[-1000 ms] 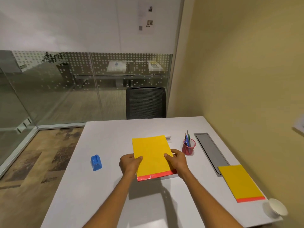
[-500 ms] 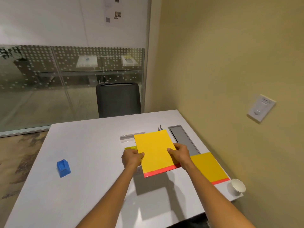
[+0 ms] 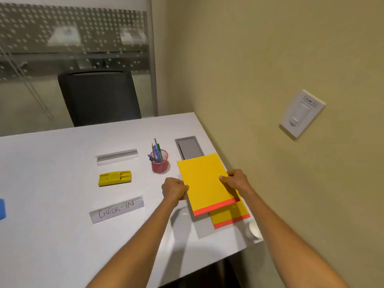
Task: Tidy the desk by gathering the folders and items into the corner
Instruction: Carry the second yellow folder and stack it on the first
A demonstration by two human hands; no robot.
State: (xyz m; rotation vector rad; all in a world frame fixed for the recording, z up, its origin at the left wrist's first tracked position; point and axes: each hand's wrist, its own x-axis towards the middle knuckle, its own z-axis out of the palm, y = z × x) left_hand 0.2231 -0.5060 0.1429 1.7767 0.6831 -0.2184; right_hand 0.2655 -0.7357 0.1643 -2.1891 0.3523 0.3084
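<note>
A yellow folder with a red bottom strip (image 3: 204, 183) hangs just above the white desk (image 3: 52, 235) near the right wall. My left hand (image 3: 174, 189) pinches its left edge and my right hand (image 3: 236, 181) grips its right edge. Under it lies a second yellow folder (image 3: 230, 217), mostly covered, with only its lower end showing. A red mesh pen cup (image 3: 159, 163) stands just left of the held folder. A yellow stapler-like item (image 3: 115, 178), a "CHECK-IN" sign (image 3: 116, 209) and a clear sign holder (image 3: 116, 156) lie further left.
A grey cable tray (image 3: 189, 146) is set into the desk behind the folders. A white paper cup (image 3: 254, 229) sits at the near right corner. A blue object (image 3: 2, 208) is at the left edge. A black chair (image 3: 99, 96) stands behind the desk, and a wall switch (image 3: 301, 113) is on the right wall.
Both hands have carried the yellow folder from the middle of the desk to the right, over the second folder. The stapler-like item and the signs it covered now show.
</note>
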